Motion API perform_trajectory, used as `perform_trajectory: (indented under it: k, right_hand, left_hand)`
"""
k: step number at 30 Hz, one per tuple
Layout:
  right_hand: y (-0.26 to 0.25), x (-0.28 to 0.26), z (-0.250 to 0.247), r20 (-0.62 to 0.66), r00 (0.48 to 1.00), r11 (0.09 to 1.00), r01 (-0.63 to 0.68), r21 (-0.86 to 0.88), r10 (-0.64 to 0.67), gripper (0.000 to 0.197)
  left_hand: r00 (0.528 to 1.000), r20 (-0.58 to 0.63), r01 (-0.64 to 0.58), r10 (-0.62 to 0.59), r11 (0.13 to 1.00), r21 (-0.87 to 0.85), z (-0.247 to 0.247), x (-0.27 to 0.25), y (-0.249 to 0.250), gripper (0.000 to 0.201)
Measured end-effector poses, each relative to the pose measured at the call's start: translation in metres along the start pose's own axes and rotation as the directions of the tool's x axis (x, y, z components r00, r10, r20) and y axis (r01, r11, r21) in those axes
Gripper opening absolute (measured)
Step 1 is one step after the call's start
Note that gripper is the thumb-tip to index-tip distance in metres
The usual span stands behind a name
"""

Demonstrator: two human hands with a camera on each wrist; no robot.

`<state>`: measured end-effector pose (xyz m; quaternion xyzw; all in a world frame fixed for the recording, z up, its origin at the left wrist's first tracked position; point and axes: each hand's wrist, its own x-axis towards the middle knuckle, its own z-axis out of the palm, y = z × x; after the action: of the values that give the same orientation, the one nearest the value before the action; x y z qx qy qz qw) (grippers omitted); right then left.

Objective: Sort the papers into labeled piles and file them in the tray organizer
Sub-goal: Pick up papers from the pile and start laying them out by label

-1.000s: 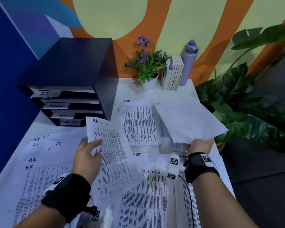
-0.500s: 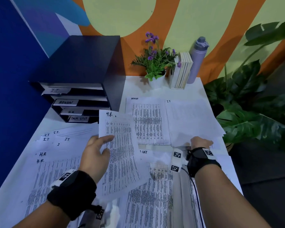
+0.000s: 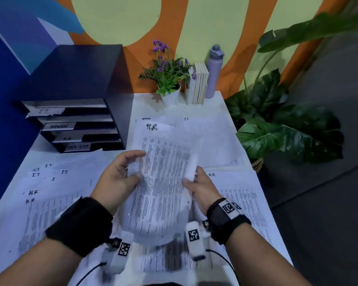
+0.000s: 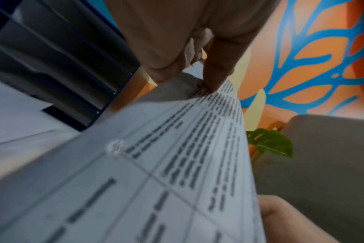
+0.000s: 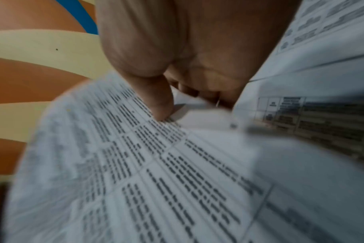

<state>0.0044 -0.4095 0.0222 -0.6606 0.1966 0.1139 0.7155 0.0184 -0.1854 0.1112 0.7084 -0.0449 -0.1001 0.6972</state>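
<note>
A printed sheet marked "H.R." [image 3: 163,174] is held up above the table between both hands. My left hand [image 3: 120,176] pinches its left edge, thumb on the printed face. My right hand [image 3: 196,182] pinches its right edge, thumb [image 5: 158,100] on top. The same sheet [image 4: 177,172] fills the left wrist view, blurred, with a finger [image 4: 216,70] on its edge. Sorted papers lie on the table: IT and H.R. sheets [image 3: 48,182] at left, an ADMIN sheet [image 3: 147,119] and an IT sheet [image 3: 211,137] behind. The dark tray organizer [image 3: 77,112] stands at back left with labeled slots.
A potted purple flower [image 3: 167,79], upright books [image 3: 196,85] and a lilac bottle [image 3: 214,71] line the table's back edge. A large leafy plant [image 3: 281,124] stands off the table's right side. More printed sheets [image 3: 240,203] cover the near right.
My right hand let go of the blank-backed sheet, which now lies on the back right pile, and came over to the H.R. sheet. Both hands now hold that sheet, moved toward the centre.
</note>
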Motion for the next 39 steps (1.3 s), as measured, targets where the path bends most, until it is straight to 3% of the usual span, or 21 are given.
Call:
perform_trajectory:
  k: [4,7,11,14,16,18,21,24,26,31,34,36,39]
  right_hand:
    - [-0.003,-0.018,-0.025,-0.299,0.951,0.977,0.017,-0.21,-0.081,0.025]
    - [-0.002,-0.023,-0.061,-0.382,0.915,0.932,-0.017,-0.361,-0.131,0.017]
    - [0.006,-0.027,-0.126,-0.488,0.861,0.819,-0.174,-0.547,-0.143,0.033]
    - [0.018,-0.038,-0.162,-0.543,0.832,0.715,-0.31,-0.626,-0.116,0.05]
    - [0.026,-0.046,-0.167,-0.572,0.812,0.594,-0.405,-0.695,-0.116,0.068]
    - [0.032,-0.05,-0.156,-0.53,0.836,0.385,-0.447,-0.808,-0.142,0.079]
    - [0.05,-0.048,-0.127,-0.284,0.959,0.174,-0.282,-0.943,0.014,0.074]
    - [0.067,-0.047,-0.106,-0.141,0.965,0.113,-0.169,-0.979,0.223,0.078]
    - [0.07,-0.045,-0.103,-0.122,0.958,0.118,-0.157,-0.981,0.26,0.081]
    - [0.064,-0.036,-0.099,-0.097,0.959,0.117,-0.132,-0.984,0.267,0.083]
    - [0.058,-0.033,-0.098,-0.093,0.952,0.128,-0.135,-0.983,0.291,0.083]
    - [0.053,-0.032,-0.095,-0.095,0.958,0.122,-0.132,-0.984,0.27,0.079]
    - [0.04,-0.029,-0.075,-0.055,0.988,0.082,-0.068,-0.994,0.146,0.067]
  left_hand:
    - [0.984,-0.119,0.147,-0.135,0.984,0.098,0.001,0.001,-0.035,0.061]
    - [0.972,-0.049,0.232,-0.23,0.906,0.355,0.007,-0.004,-0.069,0.059]
    - [0.941,0.203,0.016,-0.272,0.632,0.775,0.024,-0.019,-0.108,0.053]
    - [0.863,0.331,-0.111,-0.381,0.498,0.86,0.037,-0.035,-0.128,0.071]
    - [0.804,0.373,-0.181,-0.464,0.407,0.895,0.044,-0.045,-0.139,0.08]
    - [0.76,0.369,-0.226,-0.535,0.314,0.922,0.05,-0.055,-0.141,0.084]
    - [0.769,0.318,-0.239,-0.554,0.212,0.947,0.055,-0.063,-0.14,0.087]
    - [0.787,0.277,-0.205,-0.551,0.19,0.96,0.052,-0.064,-0.142,0.089]
    - [0.795,0.267,-0.196,-0.544,0.187,0.963,0.047,-0.063,-0.146,0.09]
    - [0.807,0.268,-0.209,-0.526,0.171,0.963,0.041,-0.058,-0.152,0.092]
    - [0.79,0.277,-0.205,-0.547,0.19,0.96,0.041,-0.048,-0.146,0.091]
    - [0.796,0.294,-0.193,-0.529,0.237,0.952,0.039,-0.043,-0.138,0.087]
    - [0.867,0.281,-0.127,-0.412,0.364,0.923,0.032,-0.038,-0.118,0.074]
